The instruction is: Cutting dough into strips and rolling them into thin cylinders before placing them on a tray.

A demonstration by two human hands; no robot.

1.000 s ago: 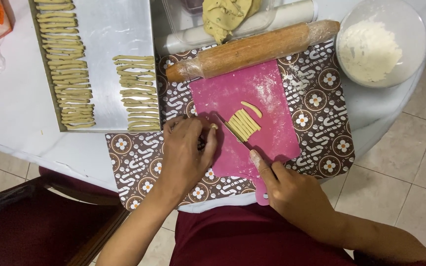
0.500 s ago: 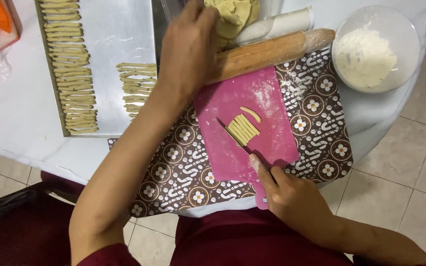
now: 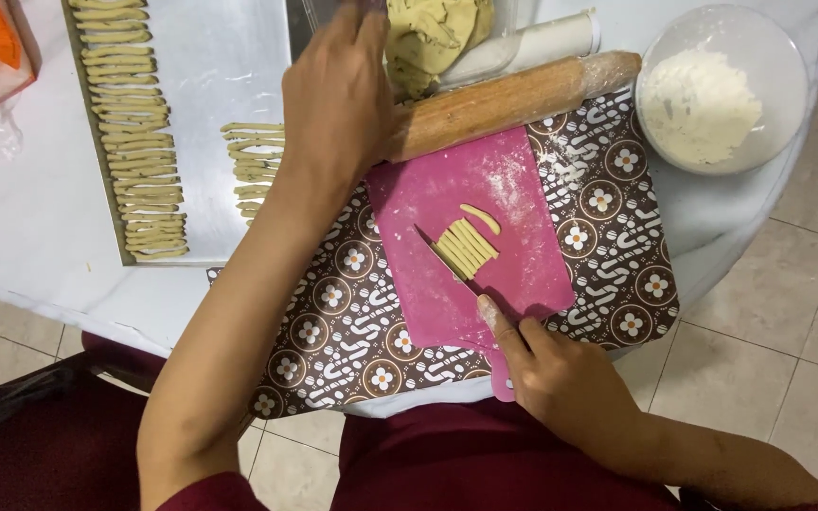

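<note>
the right hand [image 3: 560, 378] is clamped on the pink handle of a dark-bladed knife [image 3: 447, 265], forefinger laid along its spine. the blade's long axis slants up and to the left, its tip resting by the row of pale cut dough strips [image 3: 468, 246] on the floured pink cutting mat [image 3: 466, 180]. a flat, steady blade would probably keep those strips from tearing. the left hand [image 3: 338, 90] reaches over the wooden rolling pin [image 3: 513, 99] toward the lump of pale dough [image 3: 433, 38]; its fingers are hidden, so i cannot tell its grip.

Home kitchen: rolling pin [image 3: 508, 102], flour bowl [image 3: 720, 90], baking tray [image 3: 210, 76], tiled floor [image 3: 778, 322].
</note>
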